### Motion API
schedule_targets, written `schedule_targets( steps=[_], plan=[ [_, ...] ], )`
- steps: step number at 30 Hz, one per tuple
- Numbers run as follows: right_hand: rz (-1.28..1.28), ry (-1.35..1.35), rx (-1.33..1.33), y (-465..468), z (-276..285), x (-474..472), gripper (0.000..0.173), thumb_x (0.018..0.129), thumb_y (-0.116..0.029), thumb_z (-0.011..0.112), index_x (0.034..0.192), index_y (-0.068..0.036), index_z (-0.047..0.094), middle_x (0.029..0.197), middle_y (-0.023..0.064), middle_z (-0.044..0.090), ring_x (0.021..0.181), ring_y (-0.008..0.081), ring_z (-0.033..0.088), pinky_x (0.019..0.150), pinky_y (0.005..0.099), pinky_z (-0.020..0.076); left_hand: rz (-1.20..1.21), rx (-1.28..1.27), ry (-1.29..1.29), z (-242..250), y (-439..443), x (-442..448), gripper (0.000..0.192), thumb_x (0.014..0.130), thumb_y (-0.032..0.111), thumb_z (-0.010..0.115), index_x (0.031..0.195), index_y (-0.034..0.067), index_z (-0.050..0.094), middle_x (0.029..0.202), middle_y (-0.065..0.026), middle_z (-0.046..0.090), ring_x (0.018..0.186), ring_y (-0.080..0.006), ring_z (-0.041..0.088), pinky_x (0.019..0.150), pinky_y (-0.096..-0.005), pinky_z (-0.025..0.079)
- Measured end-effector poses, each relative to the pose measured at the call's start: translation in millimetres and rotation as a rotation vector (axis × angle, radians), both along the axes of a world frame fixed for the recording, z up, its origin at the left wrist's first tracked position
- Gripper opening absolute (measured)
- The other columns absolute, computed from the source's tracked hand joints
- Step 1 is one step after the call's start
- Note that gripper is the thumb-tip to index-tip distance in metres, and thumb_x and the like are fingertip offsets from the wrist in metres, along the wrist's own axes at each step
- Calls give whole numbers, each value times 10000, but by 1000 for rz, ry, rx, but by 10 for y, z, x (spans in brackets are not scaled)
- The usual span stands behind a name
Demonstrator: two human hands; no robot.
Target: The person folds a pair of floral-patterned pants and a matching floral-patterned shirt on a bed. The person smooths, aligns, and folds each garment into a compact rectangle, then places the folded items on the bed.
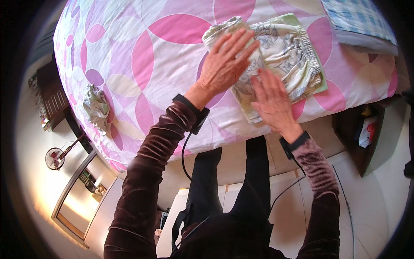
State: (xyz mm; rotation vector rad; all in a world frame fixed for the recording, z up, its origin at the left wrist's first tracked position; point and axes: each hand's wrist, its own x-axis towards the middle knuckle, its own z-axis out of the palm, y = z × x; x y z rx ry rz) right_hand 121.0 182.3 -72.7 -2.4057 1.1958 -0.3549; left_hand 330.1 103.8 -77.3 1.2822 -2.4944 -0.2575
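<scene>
A cream garment with a grey floral print (275, 48) lies folded on the bed, its gathered elastic waistband toward the right. Pale green cloth (321, 84) shows from under its right edge. My left hand (226, 61) is flat over the garment's left part, fingers apart and pointing up and right. Lower down, my right hand (271, 97) is over the near part of the garment, slightly blurred, fingers extended. Neither hand grips anything. Whether the right palm presses on the fabric or hovers cannot be told. Both hands partly hide the folds.
The bed has a pink and purple circle-patterned sheet (174, 68). A crumpled pale cloth (96, 108) lies at its left. Blue checked fabric (359, 19) is at the upper right. A dark open cabinet (372, 129) stands at right. Cables run from both wrist straps.
</scene>
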Motion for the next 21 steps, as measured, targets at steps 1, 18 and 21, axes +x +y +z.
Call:
schedule_targets(
  steps=[1, 18, 21],
  plan=[
    [-8, -21, 31, -65, -60, 39, 761, 815, -199, 698, 1486, -73, 362, 1531, 130, 346, 1419, 313, 324, 1154, 445, 281, -18, 72, -2, 4, 21, -36, 679, 866, 217, 665, 1485, 170, 393, 1513, -82, 402, 1421, -245, 341, 1190, -411, 229],
    [-394, -37, 130, -294, -52, 103, 459, 788, -152, 742, 1199, -47, 565, 1192, 126, 599, 1118, 313, 575, 893, 403, 476, 565, -29, 116, -20, -310, 364, 224, 817, 128, 719, 1027, 59, 680, 992, -79, 651, 1003, -292, 594, 869, -398, 456],
    [-149, -40, -35, -260, -106, 118, 750, 775, -180, 740, 1440, -55, 415, 1481, 144, 410, 1379, 312, 393, 1091, 423, 364, 303, -49, 67, -93, -247, 220, 464, 886, 230, 631, 1329, 115, 554, 1377, -113, 516, 1291, -297, 467, 1076, -421, 351]
  ],
)
